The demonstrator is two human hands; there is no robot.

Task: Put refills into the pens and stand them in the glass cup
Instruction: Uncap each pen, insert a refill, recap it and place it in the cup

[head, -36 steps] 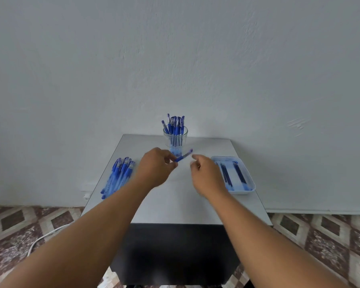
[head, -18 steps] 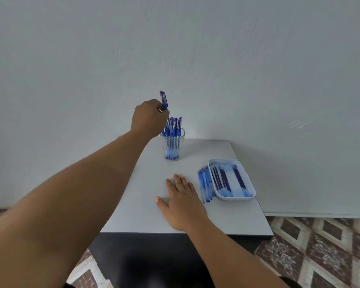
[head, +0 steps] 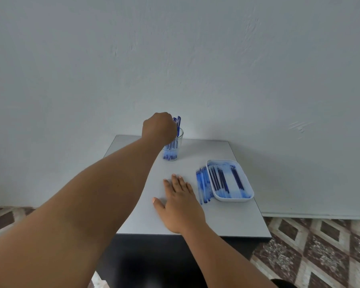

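Here the left hand [head: 158, 127] hovered at the rim of the glass cup [head: 173, 149], fingers curled; whether its grip held one of the blue pens [head: 178, 123] standing in the cup could not be told. The right hand [head: 180, 201] lay flat and open on the bench [head: 227, 217], nearer the viewer than the cup. Right of that hand lay loose pens [head: 203, 187], touching a white tray [head: 245, 198] of refills [head: 221, 180]. No writing was legible.
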